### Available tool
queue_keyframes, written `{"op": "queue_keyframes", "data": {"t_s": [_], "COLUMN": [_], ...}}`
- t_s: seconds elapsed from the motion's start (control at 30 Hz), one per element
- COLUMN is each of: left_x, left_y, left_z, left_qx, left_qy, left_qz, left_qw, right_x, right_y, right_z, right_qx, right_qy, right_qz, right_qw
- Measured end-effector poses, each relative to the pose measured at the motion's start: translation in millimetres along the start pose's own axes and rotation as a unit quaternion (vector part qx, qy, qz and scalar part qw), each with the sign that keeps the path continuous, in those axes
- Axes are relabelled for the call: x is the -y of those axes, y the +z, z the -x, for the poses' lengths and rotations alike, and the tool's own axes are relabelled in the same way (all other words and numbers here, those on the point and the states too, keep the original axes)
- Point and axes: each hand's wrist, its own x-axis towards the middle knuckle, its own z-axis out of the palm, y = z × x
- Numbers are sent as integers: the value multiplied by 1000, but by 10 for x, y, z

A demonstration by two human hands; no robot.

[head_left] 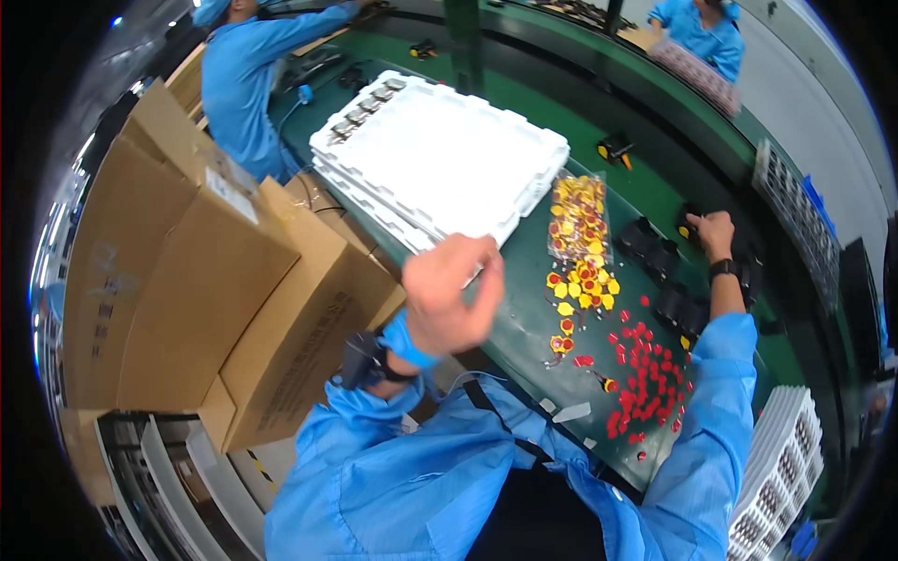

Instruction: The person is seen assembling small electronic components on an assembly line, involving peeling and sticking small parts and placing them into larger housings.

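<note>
My left hand [451, 297] is raised by the near corner of a white foam tray [440, 159], its fingers curled together and slightly blurred. What they hold, if anything, is hidden, though a small pale sliver shows by the fingertips. Over at the right, my right hand [713, 234] closes on a small black part [687, 224] with a bit of yellow, at the green conveyor's side. Beside that arm lie several black parts [647, 247]. Between my arms are yellow-and-red round pieces [586, 285], a clear bag [578, 215] full of them, and scattered red discs [645, 379].
Large open cardboard boxes [309, 327] stand at my left against the green table [524, 327]. Stacked white trays [781, 467] are at the lower right. A black-and-yellow part [615, 150] sits on the belt. A co-worker in blue [245, 84] is at the far left, another [702, 37] across.
</note>
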Motion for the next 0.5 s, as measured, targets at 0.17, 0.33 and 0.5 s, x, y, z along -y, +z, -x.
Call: {"op": "queue_keyframes", "data": {"t_s": [0.17, 0.33, 0.5], "left_x": [1239, 1821, 629], "left_y": [-359, -470, 276], "left_z": [-676, -1120, -646], "left_qx": [29, 139, 367], "left_qy": [-24, -88, -58], "left_qz": [-300, -259, 114], "left_qw": [953, 952, 921], "right_x": [566, 686, 1039], "right_y": [-550, -1211, -1911], "right_z": [358, 968, 2476], "right_qx": [20, -79, 12], "right_qy": [93, -93, -84], "right_qz": [-141, -108, -259], "right_qw": [985, 987, 962]}}
